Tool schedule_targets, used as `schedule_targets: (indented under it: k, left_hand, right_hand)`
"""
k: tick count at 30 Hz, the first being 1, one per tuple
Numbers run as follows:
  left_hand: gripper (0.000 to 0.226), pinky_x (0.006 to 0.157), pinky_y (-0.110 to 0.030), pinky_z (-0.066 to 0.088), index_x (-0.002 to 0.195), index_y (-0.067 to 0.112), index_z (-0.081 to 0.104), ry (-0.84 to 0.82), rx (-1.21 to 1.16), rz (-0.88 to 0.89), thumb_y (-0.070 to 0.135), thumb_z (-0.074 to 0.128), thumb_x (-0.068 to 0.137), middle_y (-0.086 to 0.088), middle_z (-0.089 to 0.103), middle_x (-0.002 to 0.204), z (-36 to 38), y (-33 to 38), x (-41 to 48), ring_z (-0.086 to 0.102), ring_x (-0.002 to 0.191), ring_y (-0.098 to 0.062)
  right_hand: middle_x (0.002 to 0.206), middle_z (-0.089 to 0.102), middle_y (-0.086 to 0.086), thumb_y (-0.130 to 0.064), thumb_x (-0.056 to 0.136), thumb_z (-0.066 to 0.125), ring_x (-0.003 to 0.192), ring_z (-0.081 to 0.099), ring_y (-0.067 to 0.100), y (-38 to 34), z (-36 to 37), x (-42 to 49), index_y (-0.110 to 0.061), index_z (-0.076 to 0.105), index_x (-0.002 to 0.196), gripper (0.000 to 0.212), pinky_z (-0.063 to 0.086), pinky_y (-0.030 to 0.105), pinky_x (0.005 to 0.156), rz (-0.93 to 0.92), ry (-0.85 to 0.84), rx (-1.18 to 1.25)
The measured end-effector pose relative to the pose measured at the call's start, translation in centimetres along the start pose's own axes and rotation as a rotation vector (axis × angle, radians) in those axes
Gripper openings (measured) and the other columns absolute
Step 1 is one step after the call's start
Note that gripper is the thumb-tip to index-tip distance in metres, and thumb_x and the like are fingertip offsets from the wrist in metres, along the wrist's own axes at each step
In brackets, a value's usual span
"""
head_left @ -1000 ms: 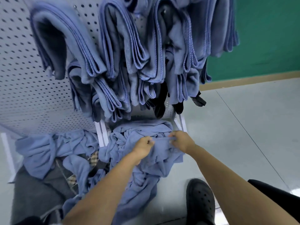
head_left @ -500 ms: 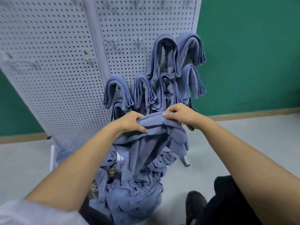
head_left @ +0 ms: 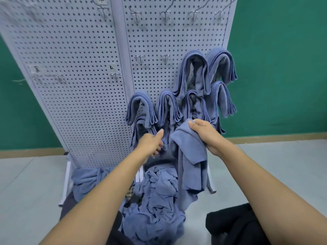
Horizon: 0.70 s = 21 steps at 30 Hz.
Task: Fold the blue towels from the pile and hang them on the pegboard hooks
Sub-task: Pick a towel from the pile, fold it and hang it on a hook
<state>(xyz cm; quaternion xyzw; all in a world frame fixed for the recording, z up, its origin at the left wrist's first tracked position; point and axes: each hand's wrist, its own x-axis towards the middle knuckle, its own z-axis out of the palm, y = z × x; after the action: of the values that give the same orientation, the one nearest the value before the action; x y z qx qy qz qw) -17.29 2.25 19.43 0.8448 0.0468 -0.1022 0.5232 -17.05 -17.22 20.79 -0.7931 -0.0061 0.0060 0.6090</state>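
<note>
A blue towel (head_left: 190,156) hangs in front of the white pegboard (head_left: 79,85), above the crumpled pile of blue towels (head_left: 159,200) on the floor. My right hand (head_left: 203,135) grips its bunched top corner. My left hand (head_left: 152,144) is just to the left, thumb out, fingers curled on the towel's darker left edge. Several folded blue towels (head_left: 192,73) are draped over hooks on the pegboard's lower right part, right behind my hands.
Bare metal hooks (head_left: 139,58) stick out higher on the board and on its left panel (head_left: 115,75). The board's white foot (head_left: 211,188) stands on the grey floor. My dark trouser leg (head_left: 235,225) is at lower right. A green wall (head_left: 283,68) is behind.
I have risen from the pile, lifting one towel with both hands. The right hand has bunched its corner higher; the left hand has slid down and left along the edge.
</note>
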Motion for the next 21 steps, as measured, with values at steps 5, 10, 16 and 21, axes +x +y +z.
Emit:
schedule_targets:
  k: [5, 10, 16, 21]
  left_hand:
    - [0.064, 0.08, -0.034, 0.054, 0.107, 0.009, 0.063, -0.376, -0.352, -0.226, 0.066, 0.041, 0.09, -0.011, 0.067, 0.111, 1.5, -0.1, 0.2, 0.064, 0.101, -0.027]
    - [0.019, 0.076, -0.029, 0.049, 0.103, 0.014, 0.068, -0.072, -0.636, -0.082, 0.027, 0.059, 0.094, -0.008, 0.068, 0.112, 2.1, 0.5, 1.6, 0.062, 0.1, -0.019]
    - [0.014, 0.092, -0.038, 0.051, 0.098, 0.021, 0.067, -0.071, -0.294, 0.261, 0.02, 0.053, 0.097, -0.005, 0.07, 0.104, 0.6, 1.4, 0.5, 0.064, 0.101, -0.022]
    - [0.019, 0.077, -0.019, 0.048, 0.097, 0.019, 0.071, -0.233, -0.079, 0.448, 0.01, 0.054, 0.096, 0.004, 0.07, 0.088, -0.5, 1.9, -0.9, 0.06, 0.08, -0.004]
  right_hand:
    - [0.064, 0.034, -0.001, -0.027, 0.098, 0.051, 0.057, 0.03, 0.011, -0.3, 0.7, 0.0, -0.022, 0.041, 0.069, 0.031, 0.023, 0.021, 0.048, 0.003, -0.046, 0.003]
    - [0.073, 0.047, 0.005, -0.027, 0.093, 0.061, 0.064, 0.047, 0.012, -0.4, 0.8, -1.1, -0.014, 0.055, 0.078, 0.02, 0.045, 0.024, 0.06, 0.043, -0.266, -0.078]
    - [0.08, 0.064, 0.003, -0.023, 0.092, 0.062, 0.068, 0.062, 0.015, -0.9, -0.3, -1.5, -0.014, 0.057, 0.085, 0.013, 0.053, 0.026, 0.068, 0.042, -0.196, -0.241]
    - [0.119, 0.054, -0.002, 0.003, 0.088, 0.057, 0.078, 0.054, 0.017, -0.8, -0.3, -0.9, -0.021, 0.044, 0.133, 0.053, 0.049, 0.025, 0.076, -0.176, -0.162, -0.299]
